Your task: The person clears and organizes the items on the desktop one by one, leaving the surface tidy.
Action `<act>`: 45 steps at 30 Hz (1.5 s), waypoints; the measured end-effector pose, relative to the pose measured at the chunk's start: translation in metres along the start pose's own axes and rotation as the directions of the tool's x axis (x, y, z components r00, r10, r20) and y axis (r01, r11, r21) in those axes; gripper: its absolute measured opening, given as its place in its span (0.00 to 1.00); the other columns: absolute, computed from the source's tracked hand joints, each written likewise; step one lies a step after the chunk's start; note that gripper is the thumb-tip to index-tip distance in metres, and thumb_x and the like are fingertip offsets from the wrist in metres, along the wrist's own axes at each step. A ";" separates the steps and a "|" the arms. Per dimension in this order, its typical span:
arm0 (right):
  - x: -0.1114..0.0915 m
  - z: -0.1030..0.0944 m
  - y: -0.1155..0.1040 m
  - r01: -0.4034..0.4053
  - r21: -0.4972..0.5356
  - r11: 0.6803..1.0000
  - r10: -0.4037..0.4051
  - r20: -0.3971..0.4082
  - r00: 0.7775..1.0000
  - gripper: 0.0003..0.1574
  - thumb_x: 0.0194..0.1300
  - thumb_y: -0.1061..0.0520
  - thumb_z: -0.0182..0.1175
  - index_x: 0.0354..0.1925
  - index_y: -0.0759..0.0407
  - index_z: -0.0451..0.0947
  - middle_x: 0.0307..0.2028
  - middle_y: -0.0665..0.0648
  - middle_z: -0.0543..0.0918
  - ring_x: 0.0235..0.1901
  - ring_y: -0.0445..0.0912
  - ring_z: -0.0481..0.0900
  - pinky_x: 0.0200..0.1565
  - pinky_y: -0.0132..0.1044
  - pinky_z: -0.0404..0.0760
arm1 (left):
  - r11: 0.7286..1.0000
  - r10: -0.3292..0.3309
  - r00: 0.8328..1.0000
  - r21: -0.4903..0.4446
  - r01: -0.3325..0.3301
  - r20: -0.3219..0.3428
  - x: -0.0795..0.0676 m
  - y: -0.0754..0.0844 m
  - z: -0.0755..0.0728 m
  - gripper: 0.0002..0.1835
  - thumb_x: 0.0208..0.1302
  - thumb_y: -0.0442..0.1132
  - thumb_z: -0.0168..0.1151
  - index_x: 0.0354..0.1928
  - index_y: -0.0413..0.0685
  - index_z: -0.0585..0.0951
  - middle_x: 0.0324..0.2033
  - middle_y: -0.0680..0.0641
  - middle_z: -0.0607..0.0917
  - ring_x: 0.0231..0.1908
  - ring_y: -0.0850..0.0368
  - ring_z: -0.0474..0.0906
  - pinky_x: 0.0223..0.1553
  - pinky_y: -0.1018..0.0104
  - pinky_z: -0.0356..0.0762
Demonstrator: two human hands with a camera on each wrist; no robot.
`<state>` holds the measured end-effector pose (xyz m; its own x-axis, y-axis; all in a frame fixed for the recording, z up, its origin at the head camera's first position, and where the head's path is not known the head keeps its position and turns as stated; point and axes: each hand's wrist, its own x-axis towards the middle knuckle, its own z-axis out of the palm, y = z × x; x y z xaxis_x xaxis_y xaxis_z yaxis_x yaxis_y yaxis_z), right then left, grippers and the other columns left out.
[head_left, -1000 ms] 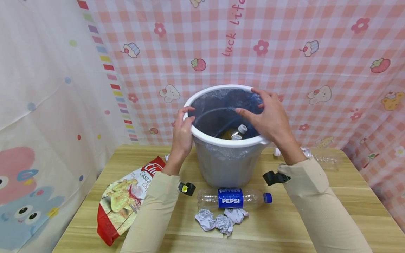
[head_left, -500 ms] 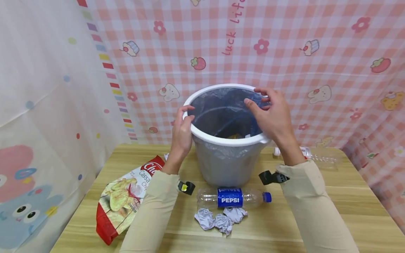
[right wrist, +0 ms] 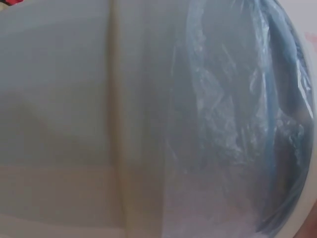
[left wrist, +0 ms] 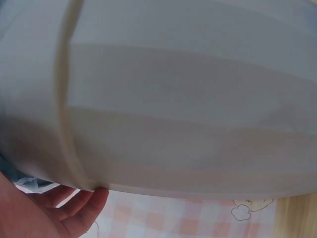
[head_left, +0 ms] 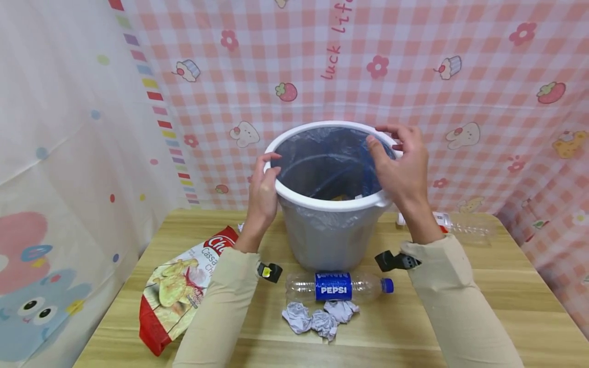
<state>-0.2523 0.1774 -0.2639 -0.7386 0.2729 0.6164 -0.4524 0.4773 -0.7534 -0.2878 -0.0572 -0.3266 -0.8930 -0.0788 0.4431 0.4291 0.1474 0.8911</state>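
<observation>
Head view: left hand (head_left: pixel 264 190) and right hand (head_left: pixel 406 171) grip the bin (head_left: pixel 326 237) by its rim (head_left: pixel 317 202), contents (head_left: pixel 340 198) between them mostly hidden.

Chip bag (head_left: pixel 177 289), Pepsi bottle (head_left: pixel 333 287), crumpled papers (head_left: pixel 324 324), wooden table (head_left: pixel 377 340), pink-checked backdrop (head_left: pixel 303 56)

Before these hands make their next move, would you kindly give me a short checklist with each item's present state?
1. Left hand has a grip on the bin rim: ok, fingers over its left side.
2. Right hand has a grip: cannot tell; it is at the rim's right side, hold unclear.
3. Liner in place: ok, it lines the inside.
4. Front of the bin free: not ok, the Pepsi bottle lies there.
5. Rest of table free: not ok, chip bag, crumpled papers and clear bottle lie on it.
6. Contents identified: cannot tell, mostly hidden.
</observation>
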 end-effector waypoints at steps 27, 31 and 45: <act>-0.032 -0.047 0.034 -0.045 0.173 0.984 0.079 -0.198 0.977 0.16 0.65 0.59 0.63 0.52 0.57 0.82 0.44 0.44 0.76 0.47 0.40 0.73 0.45 0.28 0.71 | 0.999 -0.006 1.000 0.044 0.006 0.002 -0.002 0.000 -0.003 0.19 0.69 0.43 0.42 0.57 0.46 0.73 0.62 0.45 0.74 0.60 0.50 0.66 0.62 0.53 0.59; -0.036 -0.059 0.047 -0.084 0.268 0.960 0.143 -0.210 0.967 0.14 0.65 0.61 0.64 0.49 0.58 0.83 0.43 0.48 0.78 0.42 0.40 0.75 0.42 0.27 0.72 | 0.999 -0.014 1.000 0.047 0.014 0.003 -0.003 0.000 -0.003 0.19 0.69 0.43 0.42 0.57 0.47 0.73 0.62 0.45 0.73 0.59 0.49 0.65 0.60 0.53 0.59; -0.049 -0.101 0.101 -0.207 0.395 0.895 0.330 -0.275 0.903 0.12 0.63 0.63 0.65 0.47 0.61 0.83 0.40 0.50 0.80 0.39 0.40 0.74 0.38 0.24 0.70 | 0.999 -0.025 1.000 0.044 0.025 0.005 -0.004 0.001 -0.003 0.19 0.69 0.43 0.42 0.57 0.48 0.73 0.62 0.45 0.73 0.57 0.49 0.66 0.60 0.53 0.61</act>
<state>-0.2120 0.2966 -0.3471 -0.6787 0.6340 0.3707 -0.4497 0.0403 -0.8923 -0.2835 -0.0598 -0.3268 -0.9042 -0.0772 0.4201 0.4004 0.1888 0.8967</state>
